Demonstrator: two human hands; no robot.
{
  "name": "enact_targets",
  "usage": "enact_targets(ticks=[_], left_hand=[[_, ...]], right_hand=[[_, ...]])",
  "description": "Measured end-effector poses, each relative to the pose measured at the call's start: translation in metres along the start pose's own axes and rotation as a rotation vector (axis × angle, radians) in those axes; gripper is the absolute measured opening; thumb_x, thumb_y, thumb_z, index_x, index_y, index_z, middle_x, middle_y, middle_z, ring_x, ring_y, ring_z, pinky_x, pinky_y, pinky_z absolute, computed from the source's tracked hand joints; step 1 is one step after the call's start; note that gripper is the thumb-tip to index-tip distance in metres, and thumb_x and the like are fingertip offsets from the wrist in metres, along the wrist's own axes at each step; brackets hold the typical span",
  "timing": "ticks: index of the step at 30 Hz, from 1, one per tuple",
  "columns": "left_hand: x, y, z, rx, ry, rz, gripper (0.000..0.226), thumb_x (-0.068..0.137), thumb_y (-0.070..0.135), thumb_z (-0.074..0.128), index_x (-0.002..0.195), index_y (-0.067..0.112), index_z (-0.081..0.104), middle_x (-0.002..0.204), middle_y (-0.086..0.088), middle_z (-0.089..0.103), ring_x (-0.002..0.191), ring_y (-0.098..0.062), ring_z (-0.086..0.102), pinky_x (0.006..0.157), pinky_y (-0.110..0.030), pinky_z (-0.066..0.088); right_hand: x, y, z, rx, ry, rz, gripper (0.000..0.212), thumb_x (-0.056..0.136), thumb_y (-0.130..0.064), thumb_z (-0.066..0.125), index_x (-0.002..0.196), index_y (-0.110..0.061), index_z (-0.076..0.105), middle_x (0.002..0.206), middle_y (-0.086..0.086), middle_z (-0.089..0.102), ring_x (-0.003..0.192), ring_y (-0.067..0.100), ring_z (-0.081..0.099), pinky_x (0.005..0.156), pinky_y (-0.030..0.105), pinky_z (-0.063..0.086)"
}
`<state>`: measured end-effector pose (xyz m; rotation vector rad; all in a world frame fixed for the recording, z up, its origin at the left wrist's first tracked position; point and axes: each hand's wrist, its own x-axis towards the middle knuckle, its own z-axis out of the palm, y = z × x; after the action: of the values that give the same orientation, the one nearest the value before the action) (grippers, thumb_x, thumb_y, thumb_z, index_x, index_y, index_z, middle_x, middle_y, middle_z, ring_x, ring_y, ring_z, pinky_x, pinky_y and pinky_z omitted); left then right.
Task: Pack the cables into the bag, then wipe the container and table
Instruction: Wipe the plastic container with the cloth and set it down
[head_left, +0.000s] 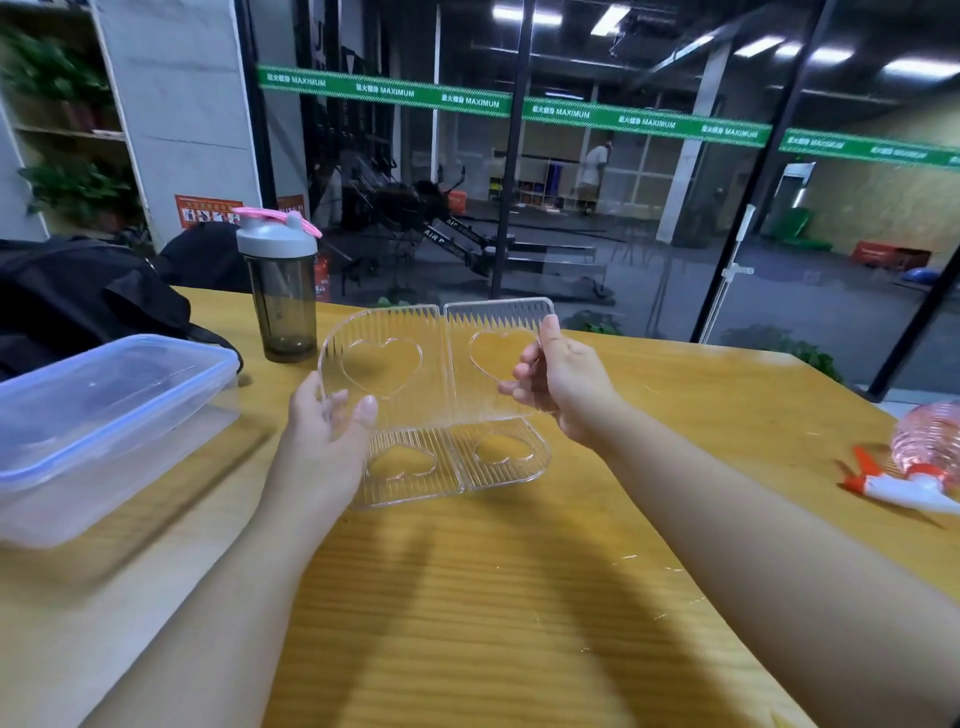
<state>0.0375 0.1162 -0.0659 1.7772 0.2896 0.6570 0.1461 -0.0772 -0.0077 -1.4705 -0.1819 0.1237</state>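
Note:
A clear ribbed plastic container with heart shapes stands on the yellow wooden table, its two lid flaps raised. My left hand grips the left flap at its lower edge, thumb in front. The right flap is held by my right hand, fingers curled round its right edge. A black bag lies at the table's far left. No cables are visible.
A lidded clear plastic box sits at the left. A grey shaker bottle with a pink cap stands behind the container. A spray bottle with an orange trigger lies at the right edge. Glass wall beyond the table.

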Motion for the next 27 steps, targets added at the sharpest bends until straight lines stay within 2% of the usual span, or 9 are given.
enact_targets(ticks=[2, 5, 8, 12, 15, 18, 21, 24, 27], left_hand=[[0.0, 0.001, -0.002, -0.003, 0.026, -0.011, 0.05, 0.089, 0.036, 0.056, 0.135, 0.028, 0.037, 0.111, 0.01, 0.059, 0.101, -0.008, 0.06, 0.074, -0.026, 0.045], [0.001, 0.005, -0.002, -0.093, 0.05, -0.063, 0.039, 0.093, 0.018, 0.052, 0.131, 0.018, 0.04, 0.098, 0.001, 0.066, 0.079, -0.014, 0.069, 0.069, -0.032, 0.054], [0.001, 0.011, -0.003, -0.286, 0.072, -0.15, 0.024, 0.095, 0.006, 0.048, 0.117, 0.013, 0.044, 0.091, -0.004, 0.067, 0.069, -0.016, 0.069, 0.057, -0.023, 0.054], [0.005, 0.013, -0.007, -0.349, 0.161, -0.14, 0.016, 0.096, 0.006, 0.044, 0.11, 0.013, 0.046, 0.091, -0.003, 0.067, 0.072, -0.02, 0.069, 0.061, -0.029, 0.058], [0.006, 0.012, -0.011, -0.36, 0.261, -0.108, 0.018, 0.095, 0.008, 0.046, 0.111, 0.013, 0.051, 0.094, 0.001, 0.069, 0.08, -0.023, 0.069, 0.065, -0.033, 0.058], [0.008, 0.01, -0.013, -0.362, 0.34, -0.064, 0.017, 0.093, 0.007, 0.045, 0.108, 0.012, 0.05, 0.093, 0.006, 0.068, 0.091, -0.016, 0.066, 0.067, -0.033, 0.057], [0.011, 0.009, -0.012, -0.377, 0.372, -0.047, 0.017, 0.093, 0.008, 0.045, 0.109, 0.014, 0.046, 0.096, 0.007, 0.067, 0.1, -0.016, 0.063, 0.066, -0.032, 0.056], [0.01, 0.008, -0.011, -0.37, 0.364, -0.04, 0.016, 0.094, 0.007, 0.044, 0.106, 0.018, 0.043, 0.095, 0.01, 0.064, 0.1, -0.015, 0.061, 0.069, -0.034, 0.055], [0.01, 0.006, -0.011, -0.356, 0.356, -0.026, 0.016, 0.093, 0.007, 0.044, 0.106, 0.017, 0.044, 0.098, 0.008, 0.065, 0.101, -0.02, 0.062, 0.069, -0.034, 0.055]], right_hand=[[-0.002, 0.003, 0.002, 0.008, 0.002, 0.056, 0.049, 0.099, -0.049, 0.033, 0.075, -0.01, 0.05, 0.06, 0.004, 0.055, 0.056, 0.021, 0.068, 0.042, 0.02, 0.05], [-0.005, 0.006, 0.003, -0.028, 0.018, 0.102, 0.047, 0.1, -0.048, 0.032, 0.082, -0.009, 0.052, 0.067, 0.004, 0.056, 0.053, 0.017, 0.066, 0.044, 0.021, 0.05], [-0.005, 0.009, 0.006, -0.084, 0.069, 0.125, 0.046, 0.102, -0.044, 0.029, 0.092, -0.009, 0.057, 0.075, 0.005, 0.058, 0.055, 0.014, 0.06, 0.05, 0.023, 0.051], [-0.002, 0.013, 0.003, -0.164, 0.055, 0.115, 0.044, 0.103, -0.04, 0.028, 0.107, -0.008, 0.057, 0.086, 0.007, 0.063, 0.074, 0.019, 0.061, 0.071, 0.03, 0.053], [-0.001, 0.021, -0.005, -0.283, 0.049, 0.135, 0.027, 0.101, -0.028, 0.041, 0.104, -0.009, 0.061, 0.094, 0.008, 0.066, 0.079, 0.018, 0.06, 0.072, 0.029, 0.051], [0.005, 0.031, -0.014, -0.71, 0.061, 0.062, 0.015, 0.093, -0.016, 0.054, 0.102, -0.012, 0.064, 0.102, 0.007, 0.066, 0.088, 0.019, 0.059, 0.08, 0.033, 0.05], [0.009, 0.036, -0.017, -1.059, 0.09, 0.074, 0.029, 0.088, -0.025, 0.062, 0.114, -0.011, 0.062, 0.115, 0.006, 0.064, 0.107, 0.023, 0.058, 0.091, 0.034, 0.047], [0.01, 0.035, -0.014, -1.257, 0.001, 0.183, 0.039, 0.085, -0.041, 0.067, 0.103, -0.007, 0.06, 0.1, 0.007, 0.062, 0.092, 0.025, 0.057, 0.075, 0.032, 0.049], [0.014, 0.035, -0.01, -1.42, -0.014, 0.18, 0.034, 0.088, -0.028, 0.065, 0.068, -0.011, 0.045, 0.069, 0.001, 0.047, 0.074, 0.022, 0.05, 0.048, 0.025, 0.035]])
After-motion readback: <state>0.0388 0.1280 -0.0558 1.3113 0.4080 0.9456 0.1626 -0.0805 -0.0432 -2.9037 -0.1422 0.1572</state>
